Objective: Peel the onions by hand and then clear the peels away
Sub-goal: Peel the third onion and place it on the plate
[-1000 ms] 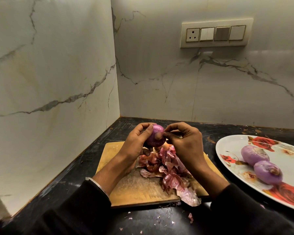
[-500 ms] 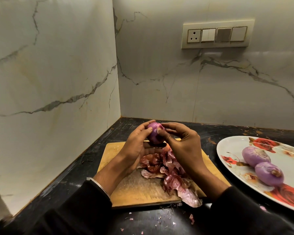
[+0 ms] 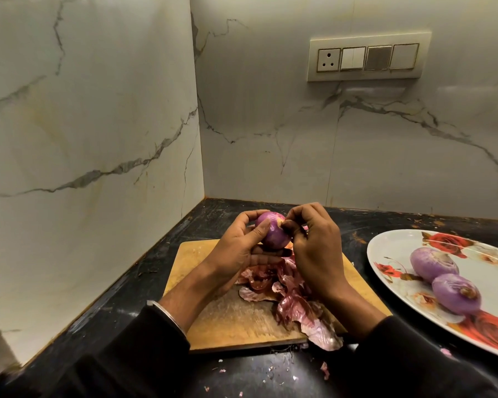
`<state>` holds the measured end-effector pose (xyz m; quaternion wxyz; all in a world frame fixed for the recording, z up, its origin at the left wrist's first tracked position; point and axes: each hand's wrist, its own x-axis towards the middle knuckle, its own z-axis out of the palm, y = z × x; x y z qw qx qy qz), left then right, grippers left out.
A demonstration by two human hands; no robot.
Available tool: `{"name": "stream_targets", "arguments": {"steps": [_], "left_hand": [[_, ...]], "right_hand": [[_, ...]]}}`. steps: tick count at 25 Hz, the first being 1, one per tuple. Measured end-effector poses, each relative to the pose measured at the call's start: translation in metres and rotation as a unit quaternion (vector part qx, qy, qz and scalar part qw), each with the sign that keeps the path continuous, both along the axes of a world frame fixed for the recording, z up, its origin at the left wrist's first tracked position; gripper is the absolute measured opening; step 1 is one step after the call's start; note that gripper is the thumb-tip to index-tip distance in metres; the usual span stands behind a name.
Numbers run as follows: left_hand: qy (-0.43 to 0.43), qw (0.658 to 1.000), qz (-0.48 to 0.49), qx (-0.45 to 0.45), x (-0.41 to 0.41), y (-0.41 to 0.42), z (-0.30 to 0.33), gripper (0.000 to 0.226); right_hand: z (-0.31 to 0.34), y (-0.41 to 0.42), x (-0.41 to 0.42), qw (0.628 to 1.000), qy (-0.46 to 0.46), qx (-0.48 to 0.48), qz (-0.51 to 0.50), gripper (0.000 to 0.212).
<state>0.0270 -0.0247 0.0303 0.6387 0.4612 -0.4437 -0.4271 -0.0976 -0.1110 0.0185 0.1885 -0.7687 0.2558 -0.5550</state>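
A white marble wall (image 3: 84,139) with grey veins wraps a corner, and a switch plate (image 3: 368,59) sits high on its right side. Below runs a black counter (image 3: 371,222). A wooden board (image 3: 236,317) lies on the counter near the corner. To its right, a white plate (image 3: 391,248) with red roses holds two peeled onions (image 3: 433,264), touching each other. A pile of reddish peels (image 3: 293,300) covers the middle of the board and spills over its near edge. Above the board, the left hand (image 3: 236,251) cups a purple onion (image 3: 272,229), fingers curled round it. The right hand (image 3: 314,242) pinches at the onion's top end with thumb and fingertips; what they grip is too small to tell. Both arms wear dark sleeves (image 3: 144,349). Small peel scraps (image 3: 324,370) dot the counter in front of the board.
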Motion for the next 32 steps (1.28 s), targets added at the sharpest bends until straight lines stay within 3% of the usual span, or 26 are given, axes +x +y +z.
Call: {"name": "stream_targets", "arguments": {"steps": [5, 12, 16, 24, 28, 32], "left_hand": [[-0.022, 1.000, -0.003, -0.005, 0.0006, 0.0005, -0.0002, 0.031], [0.009, 1.000, -0.012, -0.004, 0.0004, 0.0035, 0.0020, 0.032], [0.022, 1.000, 0.003, 0.007, 0.0026, 0.0008, 0.0016, 0.034], [0.026, 0.999, 0.035, 0.003, 0.0059, -0.0022, 0.0018, 0.037], [0.003, 0.999, 0.037, 0.010, 0.0031, 0.0001, 0.0033, 0.035], [-0.009, 0.998, 0.055, 0.022, -0.0015, 0.0004, 0.0038, 0.034]], "right_hand": [[0.0016, 0.0038, 0.0018, 1.000, -0.015, 0.008, 0.018, 0.019], [0.0070, 0.0061, -0.0008, 0.985, -0.059, 0.114, 0.111, 0.027], [0.0074, 0.0072, -0.0014, 0.961, -0.093, 0.186, 0.181, 0.021], [0.0037, 0.0032, -0.0027, 0.989, -0.057, 0.069, 0.120, 0.017], [0.0029, 0.0006, -0.0035, 0.985, -0.084, 0.077, 0.127, 0.008], [0.0050, 0.0030, -0.0021, 0.991, -0.034, 0.045, 0.125, 0.017]]}}
